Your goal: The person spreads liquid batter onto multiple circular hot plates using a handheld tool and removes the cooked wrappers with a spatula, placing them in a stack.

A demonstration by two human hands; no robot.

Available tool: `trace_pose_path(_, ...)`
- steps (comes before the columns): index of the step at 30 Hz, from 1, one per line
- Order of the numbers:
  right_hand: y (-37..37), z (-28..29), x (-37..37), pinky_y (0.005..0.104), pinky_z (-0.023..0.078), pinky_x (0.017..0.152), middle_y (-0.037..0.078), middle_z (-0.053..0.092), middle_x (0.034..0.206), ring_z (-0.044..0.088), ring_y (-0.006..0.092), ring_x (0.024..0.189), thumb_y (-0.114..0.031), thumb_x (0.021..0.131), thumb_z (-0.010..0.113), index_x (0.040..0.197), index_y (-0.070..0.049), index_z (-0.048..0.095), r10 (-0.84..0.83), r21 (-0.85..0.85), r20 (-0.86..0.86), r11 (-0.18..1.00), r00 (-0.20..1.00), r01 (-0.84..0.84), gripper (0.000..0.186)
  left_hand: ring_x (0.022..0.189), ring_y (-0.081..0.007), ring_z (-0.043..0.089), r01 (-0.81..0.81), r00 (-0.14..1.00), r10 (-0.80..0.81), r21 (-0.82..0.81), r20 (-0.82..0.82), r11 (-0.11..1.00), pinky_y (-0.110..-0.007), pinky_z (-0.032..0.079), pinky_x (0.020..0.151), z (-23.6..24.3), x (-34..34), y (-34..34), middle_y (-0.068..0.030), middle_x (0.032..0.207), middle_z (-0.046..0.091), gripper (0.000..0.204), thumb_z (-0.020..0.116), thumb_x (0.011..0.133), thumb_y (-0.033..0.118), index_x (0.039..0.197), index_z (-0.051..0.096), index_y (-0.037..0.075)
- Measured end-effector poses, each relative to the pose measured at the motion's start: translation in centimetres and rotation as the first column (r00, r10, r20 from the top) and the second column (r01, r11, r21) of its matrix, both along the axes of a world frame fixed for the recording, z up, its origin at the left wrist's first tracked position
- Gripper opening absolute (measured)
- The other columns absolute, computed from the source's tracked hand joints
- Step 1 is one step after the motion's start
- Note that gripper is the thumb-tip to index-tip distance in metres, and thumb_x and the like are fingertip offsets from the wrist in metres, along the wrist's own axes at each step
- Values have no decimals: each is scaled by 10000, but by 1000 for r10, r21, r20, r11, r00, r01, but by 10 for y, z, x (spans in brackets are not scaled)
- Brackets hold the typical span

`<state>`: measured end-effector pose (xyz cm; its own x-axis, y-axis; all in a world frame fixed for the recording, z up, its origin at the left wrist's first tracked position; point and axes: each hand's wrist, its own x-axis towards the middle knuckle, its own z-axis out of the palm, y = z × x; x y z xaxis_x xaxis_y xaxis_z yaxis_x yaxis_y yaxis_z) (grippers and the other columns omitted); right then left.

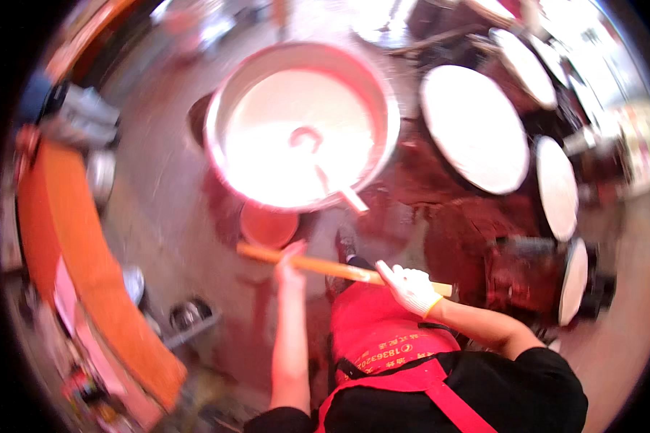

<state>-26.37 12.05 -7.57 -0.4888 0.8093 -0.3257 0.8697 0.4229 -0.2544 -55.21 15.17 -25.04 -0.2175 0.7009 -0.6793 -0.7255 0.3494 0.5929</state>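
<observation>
My left hand (290,268), bare, is wrapped round a long pale wooden stick (339,270) near its left end. Closed on the same stick toward its right end is my right hand (410,287), in a white knitted glove. The stick lies across in front of my red apron (383,328). Just beyond its left end is a round reddish thing (269,225); I cannot tell whether the two are joined. Farther ahead stands a large round metal pot (217,155) of whitish liquid (267,130). A ladle-like tool (352,200) leans in it, its handle over the near rim.
Several round, white-topped containers (475,128) stand on the right, on a wet dark-red floor (448,216). A long orange surface (94,274) curves along the left. A small metal bowl (189,314) is beside it, and a person's legs (87,115) show at far left.
</observation>
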Motion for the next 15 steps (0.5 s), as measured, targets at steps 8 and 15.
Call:
trace_pose_path(8,-282,-33,302,433,521,780,117,661,1070,666,296,909,-228,834,555,1210,-204,601,-501,-222,781,337,374,915,380,597,-238,597,141,852,-222,-199,-474,970,-312,499,511,-34,-198,-4,-123,703,628,131,590,807,73,728,639,-19)
trace_pose_path(15,-402,83,228,462,503,749,152,665,830,645,356,816,-381,825,539,902,-121,651,-834,-95,532,113,146,989,294,673,-295,624,304,-555,-545,-763,-629,571,-450,477,626,-9,-159,-48,-234,765,630,107,585,693,68,747,600,-23)
